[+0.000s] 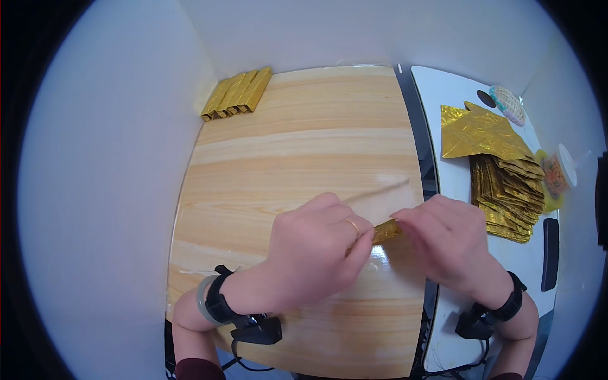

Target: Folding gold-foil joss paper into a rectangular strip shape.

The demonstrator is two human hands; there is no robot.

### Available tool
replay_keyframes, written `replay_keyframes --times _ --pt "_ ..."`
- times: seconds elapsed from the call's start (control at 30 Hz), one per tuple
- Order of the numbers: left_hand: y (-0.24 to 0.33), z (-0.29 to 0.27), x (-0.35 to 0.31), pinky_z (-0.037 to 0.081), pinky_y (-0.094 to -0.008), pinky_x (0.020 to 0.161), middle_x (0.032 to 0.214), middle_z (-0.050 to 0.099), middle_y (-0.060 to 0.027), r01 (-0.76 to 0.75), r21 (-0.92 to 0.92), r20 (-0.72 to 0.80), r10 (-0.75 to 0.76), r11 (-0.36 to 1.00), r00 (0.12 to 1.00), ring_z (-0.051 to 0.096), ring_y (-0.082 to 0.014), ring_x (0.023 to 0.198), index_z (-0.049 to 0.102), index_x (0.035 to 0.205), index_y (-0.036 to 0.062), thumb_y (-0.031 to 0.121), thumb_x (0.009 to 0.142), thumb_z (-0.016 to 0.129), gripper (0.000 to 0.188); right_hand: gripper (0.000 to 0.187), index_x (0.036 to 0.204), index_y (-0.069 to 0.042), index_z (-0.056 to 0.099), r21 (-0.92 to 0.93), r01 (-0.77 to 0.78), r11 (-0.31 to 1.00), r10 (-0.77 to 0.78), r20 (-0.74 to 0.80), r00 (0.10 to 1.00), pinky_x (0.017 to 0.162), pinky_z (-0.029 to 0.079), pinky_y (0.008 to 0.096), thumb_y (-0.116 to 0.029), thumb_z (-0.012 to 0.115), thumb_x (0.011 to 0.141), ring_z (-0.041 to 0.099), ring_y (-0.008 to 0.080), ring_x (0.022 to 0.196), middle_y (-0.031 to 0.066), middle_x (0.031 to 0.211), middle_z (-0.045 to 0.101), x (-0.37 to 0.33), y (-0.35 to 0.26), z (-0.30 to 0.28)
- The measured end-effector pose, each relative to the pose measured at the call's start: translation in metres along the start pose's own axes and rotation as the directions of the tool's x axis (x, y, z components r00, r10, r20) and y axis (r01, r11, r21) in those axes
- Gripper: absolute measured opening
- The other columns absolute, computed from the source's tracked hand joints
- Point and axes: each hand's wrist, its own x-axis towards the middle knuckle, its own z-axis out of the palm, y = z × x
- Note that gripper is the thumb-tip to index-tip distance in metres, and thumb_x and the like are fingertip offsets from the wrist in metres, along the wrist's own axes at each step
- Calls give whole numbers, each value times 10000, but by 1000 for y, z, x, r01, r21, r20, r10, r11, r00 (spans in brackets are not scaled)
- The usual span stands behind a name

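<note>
Between my hands, above the right part of the wooden tabletop, is a small piece of gold foil paper (387, 232). My left hand (320, 244) is closed, its thumb and fingers pinching the left end. At the other end my right hand (446, 240) pinches the foil, also closed. Most of the piece is hidden by my fingers, so its full shape cannot be made out. At the far left corner of the tabletop several folded gold foil bars (237, 94) lie side by side, their near ends hollow.
Right of the wooden tabletop (297, 158), across a dark gap, stands a white table (453, 183). It holds a stack of gold foil sheets (503, 196), a shell-shaped object (507, 105), a clear cup of colourful bits (557, 174) and a black bar (550, 253). Pale walls enclose both.
</note>
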Motion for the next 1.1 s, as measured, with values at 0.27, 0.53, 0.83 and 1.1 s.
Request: replay_keyframes --times 0.27,0.53,0.83,1.1 --pt "-10 -18 3 458 -298 549 665 662 -53 128 -260 87 -109 957 990 589 -192 615 727 784 35 9 753 712 43 132 868 -44 639 211 -169 963 162 47 986 512 460 357 20 684 762 590 271 622 84 715 598 2 10 -15" --pt "-7 -36 9 461 -266 598 690 677 -55 433 -504 277 -335 747 900 605 -133 676 748 810 20 32 770 723 48 146 962 -10 644 176 -370 912 376 3 927 621 467 325 9 659 819 589 252 696 102 794 605 5 29 -37" --pt "4 -47 12 468 -251 604 709 684 -61 506 -466 354 -372 726 858 600 -102 672 766 860 22 -16 756 683 138 232 978 -73 698 297 -151 943 120 120 985 636 439 340 -60 740 750 564 248 683 57 774 624 18 -1 -45" --pt "-16 -55 22 507 -235 663 759 695 -38 727 -463 392 -619 506 681 618 -77 694 740 846 -32 33 787 697 97 120 877 -90 740 260 -222 940 232 -8 973 667 385 308 -28 717 778 549 189 647 24 657 604 15 28 -40"
